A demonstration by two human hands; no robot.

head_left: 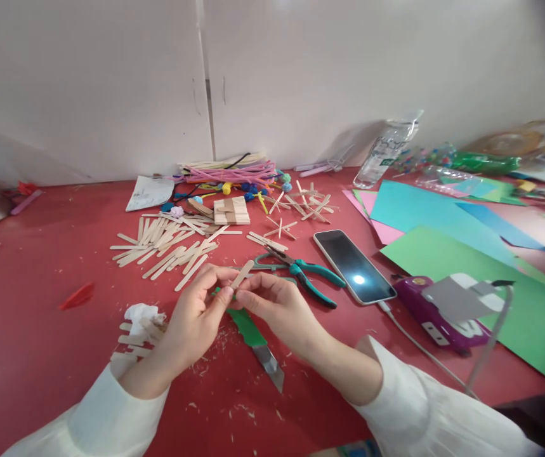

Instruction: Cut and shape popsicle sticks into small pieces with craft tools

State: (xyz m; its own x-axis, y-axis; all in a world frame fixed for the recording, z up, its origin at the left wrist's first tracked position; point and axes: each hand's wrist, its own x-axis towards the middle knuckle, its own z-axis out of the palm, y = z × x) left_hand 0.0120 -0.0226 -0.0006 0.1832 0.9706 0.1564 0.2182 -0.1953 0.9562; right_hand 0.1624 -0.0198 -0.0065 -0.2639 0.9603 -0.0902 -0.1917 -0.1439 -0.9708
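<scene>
A wooden craft stick (pixel 243 273) is pinched between the thumb and fingers of my left hand (pixel 199 315), its rounded end pointing up and away. My right hand (pixel 278 310) has its thumb and fingertips closed together at the lower part of the same stick. Below both hands lies a utility knife (pixel 249 327) with a green handle, its blade pointing towards me. Teal-handled pliers (pixel 311 274) rest just beyond my right hand. Loose craft sticks (pixel 158 244) are strewn beyond my left hand, and more sticks (pixel 132 343) lie beside my left wrist near a crumpled white tissue (pixel 141 317).
A phone (pixel 355 265) is cabled on the right, near a purple power strip (pixel 448 324) with chargers. Coloured paper sheets (pixel 443 216), a clear bottle (pixel 386 152), pink pipe cleaners (pixel 231 173) and small crossed-stick shapes (pixel 313 203) lie further back. Wood shavings dot the red table (pixel 29 285).
</scene>
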